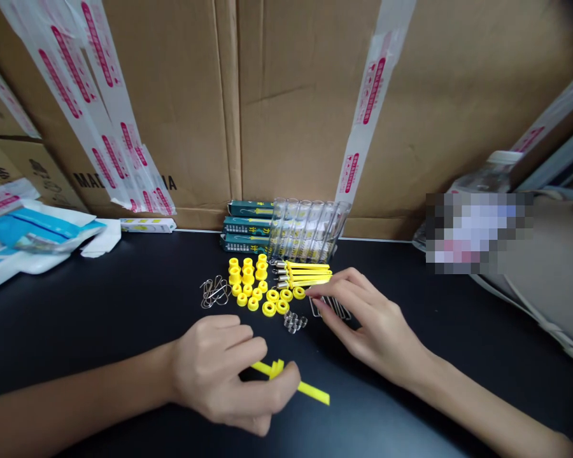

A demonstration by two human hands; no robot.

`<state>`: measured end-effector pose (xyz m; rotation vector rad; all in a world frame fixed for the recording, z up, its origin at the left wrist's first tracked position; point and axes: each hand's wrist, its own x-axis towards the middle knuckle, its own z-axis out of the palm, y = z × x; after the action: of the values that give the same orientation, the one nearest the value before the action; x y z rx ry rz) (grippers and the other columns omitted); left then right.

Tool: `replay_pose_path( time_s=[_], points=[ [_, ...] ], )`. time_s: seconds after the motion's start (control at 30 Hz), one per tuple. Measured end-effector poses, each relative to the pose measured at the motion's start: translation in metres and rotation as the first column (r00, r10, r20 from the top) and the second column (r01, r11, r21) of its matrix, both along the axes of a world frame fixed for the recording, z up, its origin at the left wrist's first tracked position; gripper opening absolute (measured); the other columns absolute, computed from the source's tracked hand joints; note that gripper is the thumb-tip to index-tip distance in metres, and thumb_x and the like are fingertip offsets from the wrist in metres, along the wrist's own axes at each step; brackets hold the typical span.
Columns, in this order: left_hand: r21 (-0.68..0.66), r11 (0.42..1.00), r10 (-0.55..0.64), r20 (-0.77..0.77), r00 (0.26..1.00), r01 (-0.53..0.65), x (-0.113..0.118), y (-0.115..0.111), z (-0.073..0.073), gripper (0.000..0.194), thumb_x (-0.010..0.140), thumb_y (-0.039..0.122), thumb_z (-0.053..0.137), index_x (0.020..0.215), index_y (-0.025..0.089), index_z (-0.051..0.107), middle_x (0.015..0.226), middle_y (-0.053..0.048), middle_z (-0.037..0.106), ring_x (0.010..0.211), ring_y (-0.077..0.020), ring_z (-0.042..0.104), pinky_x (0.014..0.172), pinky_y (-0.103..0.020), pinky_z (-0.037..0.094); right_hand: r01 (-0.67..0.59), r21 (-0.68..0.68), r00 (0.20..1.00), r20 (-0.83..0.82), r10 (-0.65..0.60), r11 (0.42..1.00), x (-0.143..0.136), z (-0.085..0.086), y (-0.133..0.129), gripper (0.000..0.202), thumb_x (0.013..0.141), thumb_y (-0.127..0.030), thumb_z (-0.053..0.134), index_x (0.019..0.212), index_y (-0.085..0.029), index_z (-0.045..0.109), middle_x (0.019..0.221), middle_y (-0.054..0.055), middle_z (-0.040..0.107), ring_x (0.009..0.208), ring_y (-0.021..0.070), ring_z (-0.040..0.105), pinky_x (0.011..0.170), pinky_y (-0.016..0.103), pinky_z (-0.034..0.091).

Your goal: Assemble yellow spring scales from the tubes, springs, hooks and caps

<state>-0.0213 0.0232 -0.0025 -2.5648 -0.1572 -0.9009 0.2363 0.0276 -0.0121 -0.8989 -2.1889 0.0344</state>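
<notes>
My left hand [233,375] is closed around a flat yellow plastic strip [314,392] with a short crosspiece, held just above the black table. My right hand [363,318] reaches over bent metal wire pieces [337,308]; its thumb and index tips almost meet, and what they pinch, if anything, is too small to make out. Beside those fingertips lie yellow rings [268,309] and yellow strips with metal ends [310,277]. Small clear round pieces [293,322] lie between the hands. Flanged yellow caps [248,275] and smaller yellow caps [242,299] stand in groups. Metal hooks [214,292] are heaped at left.
Clear tubes [310,229] lean on stacked dark green boxes [246,245] behind the parts. Large cardboard cartons [296,102] wall off the back. A plastic bottle [496,172] and a grey bag [544,273] stand right; a blue packet [48,229] lies left on the black table [100,305].
</notes>
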Motion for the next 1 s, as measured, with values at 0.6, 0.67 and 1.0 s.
replay_pose_path(
  time_s=[0.6, 0.67, 1.0],
  points=[
    [-0.537, 0.809, 0.386, 0.177, 0.905, -0.241, -0.01, 0.007, -0.006, 0.019, 0.093, 0.018, 0.046, 0.11, 0.02, 0.054, 0.075, 0.004, 0.062, 0.05, -0.008, 0.055, 0.056, -0.02, 0.047, -0.1, -0.171, 0.969, -0.24, 0.057, 0.98, -0.034, 0.008, -0.022, 0.046, 0.091, -0.009, 0.049, 0.136, -0.018, 0.049, 0.102, 0.004, 0.067, 0.083, 0.0154, 0.064, 0.081, 0.027, 0.053],
    [-0.59, 0.763, 0.449, 0.188, 0.874, -0.265, -0.014, 0.007, -0.005, 0.016, 0.094, 0.021, 0.043, 0.107, 0.021, 0.052, 0.072, 0.006, 0.059, 0.048, -0.0077, 0.052, 0.051, -0.019, 0.043, -0.027, -0.152, 0.977, -0.215, -0.006, 0.988, -0.029, 0.004, -0.023, 0.046, 0.092, -0.012, 0.053, 0.138, -0.02, 0.046, 0.107, 0.006, 0.066, 0.088, 0.0169, 0.064, 0.084, 0.029, 0.053],
    [-0.807, 0.394, 0.811, 0.08, 0.579, -0.44, -0.061, 0.059, 0.001, 0.035, 0.097, 0.046, 0.048, 0.083, 0.019, 0.065, 0.05, 0.008, 0.041, 0.046, -0.0114, 0.042, 0.047, -0.021, 0.031, -0.186, -0.099, 0.973, -0.161, 0.168, 0.978, -0.04, 0.0, -0.031, 0.032, 0.093, -0.001, 0.049, 0.12, -0.016, 0.057, 0.095, 0.008, 0.066, 0.086, 0.0192, 0.06, 0.075, 0.032, 0.053]
  ],
)
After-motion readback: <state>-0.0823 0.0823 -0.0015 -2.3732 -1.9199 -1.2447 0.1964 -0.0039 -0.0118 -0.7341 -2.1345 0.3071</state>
